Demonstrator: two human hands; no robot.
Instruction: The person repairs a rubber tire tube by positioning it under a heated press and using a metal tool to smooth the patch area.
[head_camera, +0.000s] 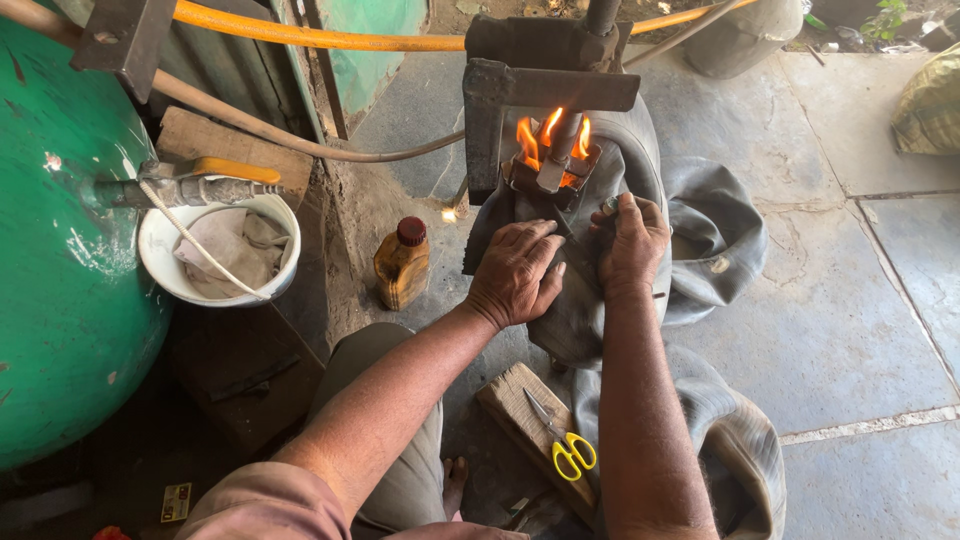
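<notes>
- Both hands rest on the grey rubber inner tube (700, 240), which drapes from a dark steel screw-press clamp (545, 85) down over the stone floor (860, 330).
- The left hand (515, 272) lies flat and open, palm down, pressing the rubber just below the clamp.
- The right hand (630, 243) is curled, pinching a small metallic object at its fingertips; what that object is I cannot tell.
- Orange flames (550, 138) burn in the small metal tray (555, 175) under the clamp's screw, so the heating looks to be well under way, with the tube already clamped in place.
- Judging by this, cutting and positioning seem finished: the yellow-handled scissors (562, 440) lie unused on a wooden block (520, 410) near the person's knee.
- What appears left is letting the fire burn out, releasing the clamp and freeing the tube.
- Nearby stand a brown plastic bottle with a red cap (402, 265), a white bucket holding a rag (220, 250), and a large green metal tank (60, 250).
</notes>
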